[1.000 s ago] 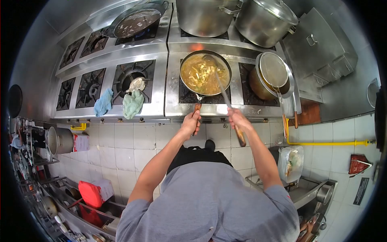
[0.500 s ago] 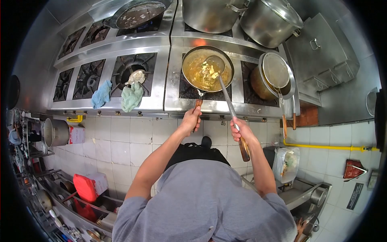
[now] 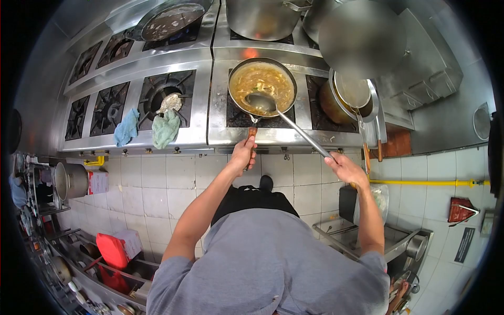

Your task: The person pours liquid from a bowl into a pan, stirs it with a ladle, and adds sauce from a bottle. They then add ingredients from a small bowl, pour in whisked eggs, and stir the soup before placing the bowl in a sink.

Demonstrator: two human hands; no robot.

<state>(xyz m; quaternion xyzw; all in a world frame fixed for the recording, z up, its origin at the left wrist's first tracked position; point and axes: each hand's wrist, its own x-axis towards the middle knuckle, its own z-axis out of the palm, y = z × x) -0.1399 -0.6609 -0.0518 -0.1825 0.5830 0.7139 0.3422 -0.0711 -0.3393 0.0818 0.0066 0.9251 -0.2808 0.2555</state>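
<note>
Pan (image 3: pixel 230 87) at the stove's (image 3: pixel 202 113) front edge holds yellow soup (image 3: pixel 261 80), perhaps noodles; left hand (image 3: pixel 242 154) grips its handle, right hand (image 3: pixel 344 168) grips the ladle (image 3: pixel 295 126).

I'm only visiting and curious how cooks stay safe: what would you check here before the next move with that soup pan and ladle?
1. Left hand closed on the pan handle: ok.
2. Right hand closed on the ladle: ok, gripped far back.
3. Ladle bowl inside the pan, in the soup: ok.
4. Soup below the rim: ok.
5. Flame glowing behind the pan: strength, cannot tell.
6. Green cloth apart from the pan: ok; whether its burner is lit, cannot tell.
</note>
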